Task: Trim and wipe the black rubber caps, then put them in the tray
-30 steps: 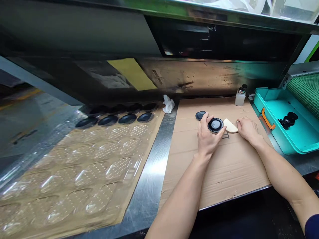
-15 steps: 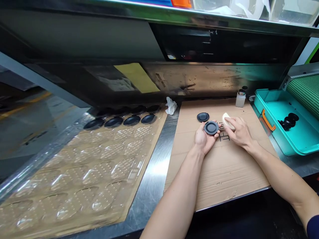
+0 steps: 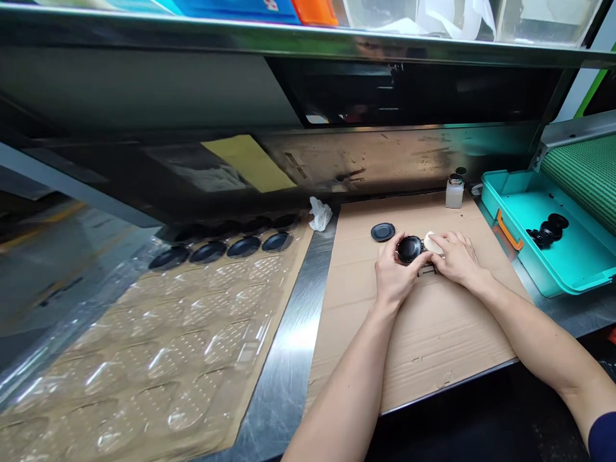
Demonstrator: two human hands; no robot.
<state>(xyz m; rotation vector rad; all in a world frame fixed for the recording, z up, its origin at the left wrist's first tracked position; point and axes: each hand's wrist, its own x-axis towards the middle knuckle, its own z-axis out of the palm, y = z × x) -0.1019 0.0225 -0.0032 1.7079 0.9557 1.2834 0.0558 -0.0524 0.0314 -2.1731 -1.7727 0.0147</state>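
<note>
My left hand [image 3: 395, 273] grips a round black part [image 3: 410, 248] by its rim, its glossy hollow side facing up, over the cardboard sheet [image 3: 356, 308]. Close on the right, my right hand [image 3: 455, 256] pinches a white pad [image 3: 433, 243] beside the part's edge. The fingertips of both hands nearly meet. Behind my left hand another black round piece [image 3: 383, 232] lies flat on the cardboard.
A clear moulded tray [image 3: 192, 333] at the left holds several black discs [image 3: 244, 246]. Crumpled white tissue [image 3: 320, 214] and a small bottle [image 3: 454, 191] stand behind. The teal bin [image 3: 543, 269] with black parts is at the right. A metal shelf [image 3: 240, 42] crosses above.
The black part now shows a deeper, glossy side instead of its flat matte face. My left fingers have moved round its rim, and my right hand with the pad has come closer to it.
</note>
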